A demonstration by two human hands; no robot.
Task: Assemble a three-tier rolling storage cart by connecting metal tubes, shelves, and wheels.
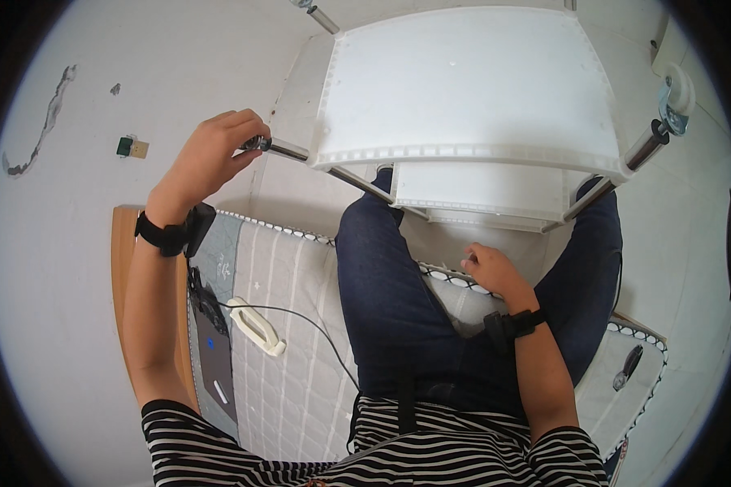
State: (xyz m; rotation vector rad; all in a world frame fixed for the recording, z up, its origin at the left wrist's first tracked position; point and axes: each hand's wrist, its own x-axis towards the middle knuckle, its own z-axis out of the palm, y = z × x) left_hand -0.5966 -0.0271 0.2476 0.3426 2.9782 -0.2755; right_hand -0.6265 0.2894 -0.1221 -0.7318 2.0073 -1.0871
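Note:
A white plastic shelf cart [463, 89] with metal tube legs lies turned over in front of me, its lower shelf [479, 188] between my knees. My left hand [219, 146] is closed around the end of the cart's near left leg [288, 150]. A dark, shiny fitting [257, 144], seemingly a caster, shows between its fingers; the rest is hidden by the hand. Over my lap, my right hand [495, 269] is held with its fingers curled in. Whatever it may hold is hidden. At the right leg's end sits a caster with a white wheel [681, 91].
I sit on a bed with a grey quilted mattress [288, 398]. On it lie a cream handle-shaped piece [256, 326], a black cable [300, 313], a dark flat case [216, 369] and, at right, a small dark metallic part [628, 368]. A white wall [65, 243] stands at left.

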